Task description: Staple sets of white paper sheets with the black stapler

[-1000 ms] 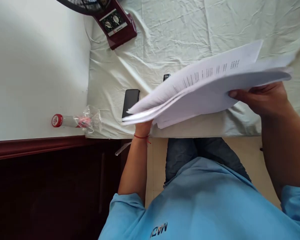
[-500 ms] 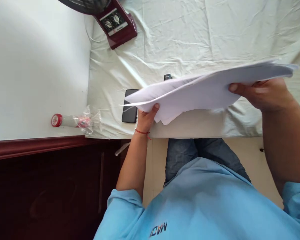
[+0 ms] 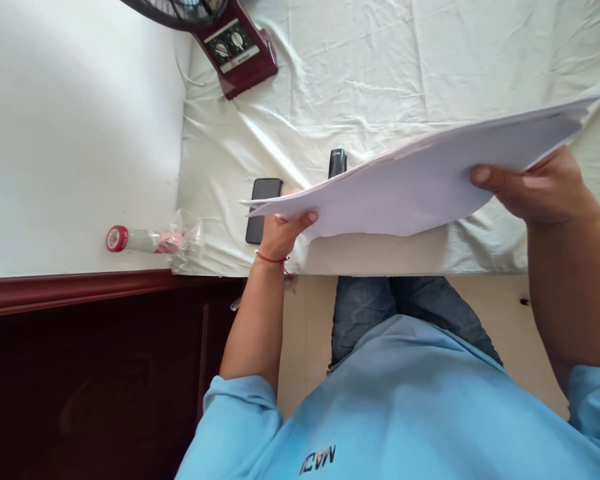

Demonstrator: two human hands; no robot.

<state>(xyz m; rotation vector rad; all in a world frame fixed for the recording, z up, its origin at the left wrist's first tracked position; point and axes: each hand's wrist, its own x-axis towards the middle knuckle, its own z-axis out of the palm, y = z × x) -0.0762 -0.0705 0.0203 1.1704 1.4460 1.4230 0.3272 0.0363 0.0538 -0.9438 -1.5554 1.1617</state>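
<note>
A: Where is the sheaf of paper (image 3: 405, 190), taking the phone (image 3: 266, 189) as landmark?

B: To the phone's right, over the cloth-covered table (image 3: 360, 73). Its left end passes in front of the phone, hiding part of it. Whether the lower edge touches the cloth, I cannot tell.

A: And its long axis?

B: From the phone rightward and away from the person, on a shallow slant; the broad face tilts toward the person.

A: Its appearance?

B: White, several sheets deep, gently bowed; the visible face is blank, greyer toward the right end, where the edges blur.

A: The hands?

B: The left hand (image 3: 279, 233), at the phone's near right corner, is partly closed, pinching the sheaf's left end, thumb on the near face. The right hand (image 3: 547, 187), well to the phone's right, grips the other end likewise, its fingers mostly hidden behind.

A: Nearby?

B: A black object (image 3: 337, 162), partly covered by the sheaf, right of the phone.
</note>
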